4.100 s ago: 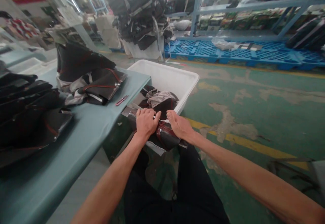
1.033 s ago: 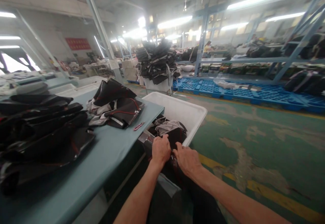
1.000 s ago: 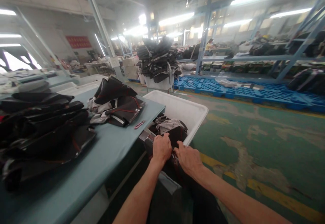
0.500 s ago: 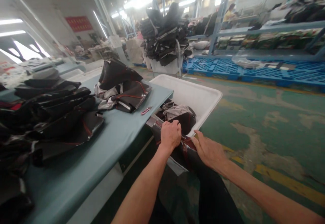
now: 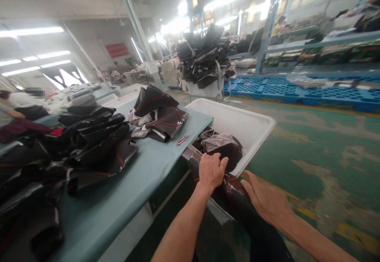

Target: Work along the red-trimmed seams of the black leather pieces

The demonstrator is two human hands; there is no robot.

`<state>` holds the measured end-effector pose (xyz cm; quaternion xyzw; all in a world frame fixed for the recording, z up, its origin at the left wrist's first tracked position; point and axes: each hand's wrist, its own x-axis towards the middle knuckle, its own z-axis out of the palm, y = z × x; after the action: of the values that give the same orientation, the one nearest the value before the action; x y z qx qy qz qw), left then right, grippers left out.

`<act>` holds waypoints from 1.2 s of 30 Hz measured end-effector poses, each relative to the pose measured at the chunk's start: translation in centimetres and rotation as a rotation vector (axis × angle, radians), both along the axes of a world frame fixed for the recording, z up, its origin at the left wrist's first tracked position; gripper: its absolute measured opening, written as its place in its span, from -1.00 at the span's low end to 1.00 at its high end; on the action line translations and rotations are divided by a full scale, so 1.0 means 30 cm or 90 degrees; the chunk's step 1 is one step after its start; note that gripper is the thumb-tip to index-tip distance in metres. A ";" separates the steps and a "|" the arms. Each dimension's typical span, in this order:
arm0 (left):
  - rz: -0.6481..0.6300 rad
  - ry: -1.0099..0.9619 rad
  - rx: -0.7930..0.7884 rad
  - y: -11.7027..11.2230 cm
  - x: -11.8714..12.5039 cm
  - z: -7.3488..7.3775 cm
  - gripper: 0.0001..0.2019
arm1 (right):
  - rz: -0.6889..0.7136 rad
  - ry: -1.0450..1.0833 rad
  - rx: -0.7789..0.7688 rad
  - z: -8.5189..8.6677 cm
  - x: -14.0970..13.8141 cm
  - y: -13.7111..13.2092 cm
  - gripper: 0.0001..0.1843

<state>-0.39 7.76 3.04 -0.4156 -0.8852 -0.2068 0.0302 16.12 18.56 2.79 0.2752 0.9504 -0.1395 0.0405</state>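
The left hand (image 5: 211,169) is clenching the upper end of a black cover (image 5: 234,188) at the bin's (image 5: 237,117) near rim. The right hand (image 5: 265,200), lying open, is pressing it down, likely steadying it.

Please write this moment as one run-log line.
left hand: grips black piece | right hand: flat on black piece | white bin: beside table

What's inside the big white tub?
Crumpled grey and black cloth pieces lie at the near end of the tub, and the left hand grips a black piece at its edge. The tub's floor beneath them is hidden.
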 end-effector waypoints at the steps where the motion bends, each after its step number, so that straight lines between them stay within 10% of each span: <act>1: 0.004 -0.007 0.008 0.000 0.002 0.000 -0.45 | -0.002 0.002 -0.006 -0.010 -0.003 -0.001 -0.37; 8: 0.005 -0.206 0.129 -0.002 -0.025 0.042 -0.49 | -0.047 0.119 -0.133 -0.070 -0.012 0.018 -0.31; 13: 0.041 -0.333 0.401 -0.053 -0.114 0.062 -0.31 | -0.094 0.268 -0.314 -0.077 0.020 0.043 -0.29; 17: 0.000 -0.034 0.158 -0.113 -0.142 0.027 -0.57 | -0.140 0.304 -0.333 -0.070 0.029 0.033 -0.30; 21: -0.027 0.048 -0.065 -0.138 -0.135 -0.010 -0.52 | -0.006 0.201 -0.217 -0.056 0.018 0.015 -0.32; 29: 0.018 -0.006 -0.202 -0.088 -0.089 0.068 -0.21 | -0.071 0.266 -0.281 -0.054 0.028 0.016 -0.23; 36: -0.002 0.024 -0.114 -0.053 0.033 0.030 -0.16 | -0.175 0.373 -0.337 -0.136 0.040 0.046 -0.16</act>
<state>0.59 6.17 3.94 -0.4217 -0.8988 -0.1191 0.0094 17.31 19.94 -1.29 0.3279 0.8076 -0.4553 -0.1815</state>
